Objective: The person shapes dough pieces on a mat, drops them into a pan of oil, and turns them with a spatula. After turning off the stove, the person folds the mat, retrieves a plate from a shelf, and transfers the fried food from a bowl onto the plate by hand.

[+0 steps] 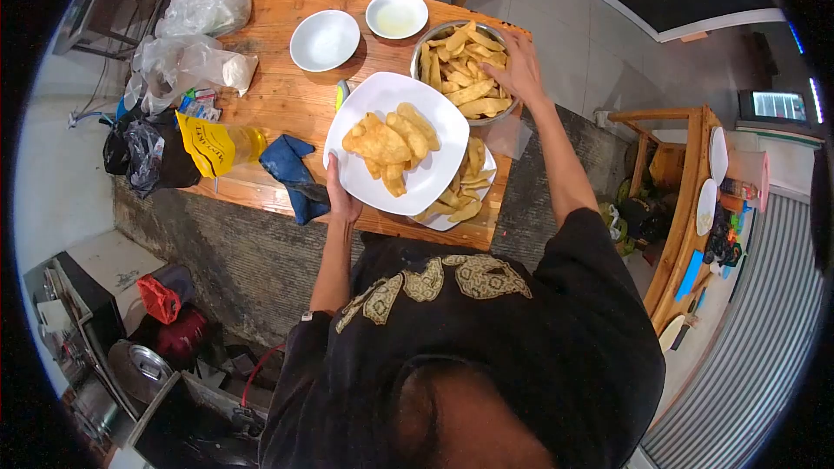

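A white square plate [347, 169] with several golden fried pieces [382, 143] on it is held up by my left hand [341, 195], which grips its lower left edge. My right hand [519, 69] is at the right rim of a round metal bowl [419, 52], its fingers spread over the bowl's edge. Long yellow slices [469, 65] fill the bowl. Partly under the square plate, another white plate [441, 224] carries more slices [467, 200].
Two white bowls [324, 40] [397, 15] stand at the back of the wooden table [269, 43]. To the left are plastic bags [204, 9], a yellow oil pouch [208, 146] and a blue cloth [294, 175]. A wooden shelf [673, 234] stands at the right.
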The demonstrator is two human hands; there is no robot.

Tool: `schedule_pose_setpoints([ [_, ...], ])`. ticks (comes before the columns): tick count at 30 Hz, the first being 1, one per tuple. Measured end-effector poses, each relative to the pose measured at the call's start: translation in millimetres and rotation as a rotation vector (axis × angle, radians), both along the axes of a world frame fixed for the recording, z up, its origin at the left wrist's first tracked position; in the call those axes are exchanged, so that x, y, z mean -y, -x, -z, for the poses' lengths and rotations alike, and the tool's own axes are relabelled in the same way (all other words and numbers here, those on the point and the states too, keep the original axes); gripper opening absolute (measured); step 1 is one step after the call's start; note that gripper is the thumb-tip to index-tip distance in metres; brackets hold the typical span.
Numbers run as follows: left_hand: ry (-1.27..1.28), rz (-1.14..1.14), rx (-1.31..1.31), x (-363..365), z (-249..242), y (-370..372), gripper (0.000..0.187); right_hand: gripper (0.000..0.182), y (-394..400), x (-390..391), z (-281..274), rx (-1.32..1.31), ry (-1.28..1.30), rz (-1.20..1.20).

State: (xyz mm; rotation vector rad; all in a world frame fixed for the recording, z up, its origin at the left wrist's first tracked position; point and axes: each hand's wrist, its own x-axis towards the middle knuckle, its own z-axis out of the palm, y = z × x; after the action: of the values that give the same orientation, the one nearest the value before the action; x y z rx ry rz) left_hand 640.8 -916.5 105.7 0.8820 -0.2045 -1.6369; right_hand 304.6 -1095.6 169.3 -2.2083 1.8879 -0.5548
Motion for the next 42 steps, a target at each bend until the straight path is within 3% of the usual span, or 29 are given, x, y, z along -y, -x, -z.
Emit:
schedule_pose_setpoints([
  [4, -0.006, -0.002, 0.004, -2.1, 3.8, -1.4, 0.055, 0.078, -13.9, 38.1, 12.3, -0.168, -0.063, -0.278],
  [10, -0.018, -0.024, 0.01, -5.3, 1.5, -3.0, 0.055, 0.082, -25.6, 54.0, 16.9, -0.401, -0.211, -0.309],
  [22, 0.004, -0.024, 0.032, -6.6, 2.0, -5.7, 0.052, 0.057, -20.9, 60.6, 8.9, -0.33, -0.203, -0.344],
  [31, -0.017, -0.001, -0.008, 3.2, -1.8, -0.6, 0.057, 0.037, -15.9, 59.9, -22.9, -0.195, -0.213, -0.401],
  [34, -0.011, 0.014, -0.048, 8.7, 3.0, 1.8, 0.059, 0.032, -25.7, 50.6, -37.2, -0.085, -0.054, -0.429],
  [37, -0.013, 0.023, -0.028, 14.1, 7.9, 5.5, 0.058, 0.031, -52.5, 18.7, -71.4, 0.1, -0.119, -0.432],
  [40, 0.019, 0.061, -0.059, 18.4, -0.6, 12.1, 0.057, 0.03, -69.2, -1.3, -50.4, 0.457, -0.431, -0.527],
  [42, 0.036, 0.08, -0.065, 19.7, -6.1, 14.4, 0.057, 0.036, -76.3, -9.6, -34.5, 0.555, -0.634, -0.541],
])
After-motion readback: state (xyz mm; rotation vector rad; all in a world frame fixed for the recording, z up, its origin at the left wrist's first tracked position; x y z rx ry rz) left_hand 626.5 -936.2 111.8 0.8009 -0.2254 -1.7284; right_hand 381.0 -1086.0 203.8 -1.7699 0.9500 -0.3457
